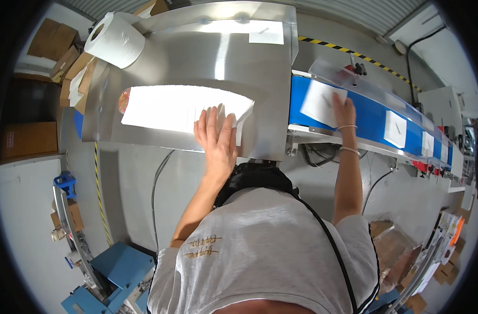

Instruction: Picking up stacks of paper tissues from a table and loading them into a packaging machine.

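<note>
A long fanned row of white paper pieces [166,107] lies on the steel table in front of me. My left hand [216,131] rests on its right end, fingers stretched out and slightly spread over the top pieces. A reddish round bit [124,101] peeks out at the row's left end. To the right, my right hand [345,111] has its fingers on the right edge of a white square sheet [316,104] at the near end of the blue conveyor belt [368,113]. That hand is a little blurred, and its thumb's grip is partly hidden.
Further along the belt lie more white squares [395,129], spaced apart. A clear guard [375,86] runs along the belt's far side. A big white paper roll [115,41] stands at the table's back left, and a single white sheet [266,32] lies at the back right. Cardboard boxes [30,141] sit left.
</note>
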{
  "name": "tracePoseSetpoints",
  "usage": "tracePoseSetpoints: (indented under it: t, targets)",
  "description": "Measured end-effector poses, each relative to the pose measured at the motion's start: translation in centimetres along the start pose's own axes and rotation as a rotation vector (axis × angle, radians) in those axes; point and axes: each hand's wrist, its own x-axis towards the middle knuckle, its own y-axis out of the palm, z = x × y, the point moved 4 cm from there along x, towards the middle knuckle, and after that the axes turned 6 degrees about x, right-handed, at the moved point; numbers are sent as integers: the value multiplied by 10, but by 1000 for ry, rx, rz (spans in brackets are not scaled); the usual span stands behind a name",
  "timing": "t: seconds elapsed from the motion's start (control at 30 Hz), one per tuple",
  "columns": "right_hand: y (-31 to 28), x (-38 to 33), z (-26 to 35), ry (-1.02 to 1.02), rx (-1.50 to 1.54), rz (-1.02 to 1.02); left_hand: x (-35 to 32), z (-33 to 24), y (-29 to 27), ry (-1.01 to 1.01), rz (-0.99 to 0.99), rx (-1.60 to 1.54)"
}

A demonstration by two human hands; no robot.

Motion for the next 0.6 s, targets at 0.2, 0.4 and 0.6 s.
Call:
tracePoseSetpoints:
  t: [0.2,0.4,0.6]
  targets:
    - [13,-75,75,-937,-114,-75,-2,0,0,18,2,-36]
    - [113,-136,139,-1228,-47,478,8,-5,-6,64,80,-86]
    - [91,-93,89,-415,606,548,9,8,-7,-30,43,-70]
